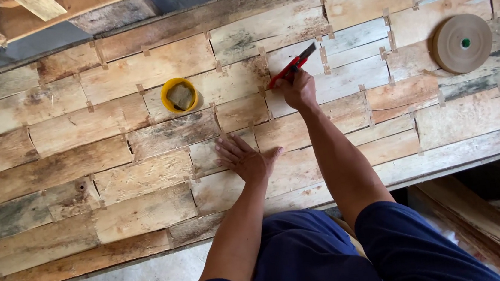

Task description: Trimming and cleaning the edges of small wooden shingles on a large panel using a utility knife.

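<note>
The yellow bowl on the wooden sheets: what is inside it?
Inside the yellow bowl lies a grey-brown lump, perhaps a sponge or cloth, which fills most of it. A dark bit shows at its lower edge. The bottom under the lump is covered.

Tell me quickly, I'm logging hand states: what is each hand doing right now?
Left hand: open, flat on the patched wood veneer sheet.
Right hand: closed around a red-handled utility knife.

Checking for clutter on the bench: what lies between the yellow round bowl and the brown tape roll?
In the head view, the right hand holding a red utility knife on the wood veneer sheets.
</note>
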